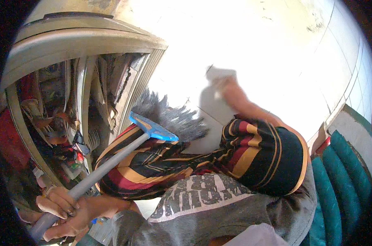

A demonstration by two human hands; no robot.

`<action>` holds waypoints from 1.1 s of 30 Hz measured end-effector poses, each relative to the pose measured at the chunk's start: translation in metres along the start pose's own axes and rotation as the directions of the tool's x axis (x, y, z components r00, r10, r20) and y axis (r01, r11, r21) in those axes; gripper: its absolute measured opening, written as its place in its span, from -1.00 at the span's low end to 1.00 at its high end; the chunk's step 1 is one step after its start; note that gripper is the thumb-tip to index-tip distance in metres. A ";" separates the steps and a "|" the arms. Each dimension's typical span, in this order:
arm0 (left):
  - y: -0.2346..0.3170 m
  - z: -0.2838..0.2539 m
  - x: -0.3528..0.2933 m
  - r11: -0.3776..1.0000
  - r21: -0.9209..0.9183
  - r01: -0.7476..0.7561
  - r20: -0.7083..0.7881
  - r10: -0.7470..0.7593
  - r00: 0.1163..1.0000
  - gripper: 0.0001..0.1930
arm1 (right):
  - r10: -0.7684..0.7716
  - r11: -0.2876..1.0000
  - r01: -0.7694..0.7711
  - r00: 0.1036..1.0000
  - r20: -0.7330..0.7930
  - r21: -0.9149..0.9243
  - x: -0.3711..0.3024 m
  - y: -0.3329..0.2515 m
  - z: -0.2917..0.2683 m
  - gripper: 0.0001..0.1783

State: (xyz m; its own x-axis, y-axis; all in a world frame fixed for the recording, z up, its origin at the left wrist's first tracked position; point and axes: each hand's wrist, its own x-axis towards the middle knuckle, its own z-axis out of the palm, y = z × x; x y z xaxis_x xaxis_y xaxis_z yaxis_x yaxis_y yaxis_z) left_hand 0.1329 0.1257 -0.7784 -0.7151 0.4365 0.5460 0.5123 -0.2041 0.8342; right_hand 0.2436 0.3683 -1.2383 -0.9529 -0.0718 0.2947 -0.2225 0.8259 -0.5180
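My left hand (67, 211) is wrapped round the grey handle of a broom (108, 164), at the lower left. Its blue head and dark grey bristles (173, 117) lie beyond my left leg, beside the cabinet's corner. My right arm passes around my bent knee, and my right hand (229, 92) is low over the bright floor. Motion smears its fingers, so whether they hold anything is unclear. A light grey, flat-looking patch (221, 73) shows just past that hand; I cannot make out what it is.
An open cabinet (100, 39) on the left holds sandals, straps and mixed small things. My legs in striped trousers (149, 168) are bent in front of me. White glare covers much of the tiled floor (255, 49). Green padded cushions (337, 192) stand at the right.
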 end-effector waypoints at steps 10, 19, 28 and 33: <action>-0.043 0.044 0.011 0.696 0.695 0.184 -0.578 0.388 0.718 -0.33 | 0.296 0.949 -0.315 0.878 0.376 -0.010 0.125 0.009 0.003 -0.75; -0.028 0.028 0.022 0.627 0.755 0.192 -0.537 0.425 0.729 -0.36 | 0.356 0.933 -0.322 0.885 0.299 -0.160 0.152 0.008 -0.033 -0.80; -0.026 0.006 -0.005 0.676 0.705 0.215 -0.611 0.424 0.669 -0.34 | 0.232 0.969 -0.222 0.969 0.083 -0.109 0.128 0.006 -0.018 -0.66; -0.030 0.012 -0.003 0.616 0.736 0.279 -0.638 0.494 0.591 -0.31 | 0.178 0.979 -0.161 0.972 0.152 -0.122 0.106 -0.010 0.003 -0.69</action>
State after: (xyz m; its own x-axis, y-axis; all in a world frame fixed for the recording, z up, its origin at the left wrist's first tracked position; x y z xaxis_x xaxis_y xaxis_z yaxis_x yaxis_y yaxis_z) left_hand 0.1250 0.1410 -0.8063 -0.4727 -0.4017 0.7843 0.4664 0.6411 0.6095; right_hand 0.1440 0.3507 -1.2038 -0.9974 -0.0074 0.0720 -0.0396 0.8887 -0.4567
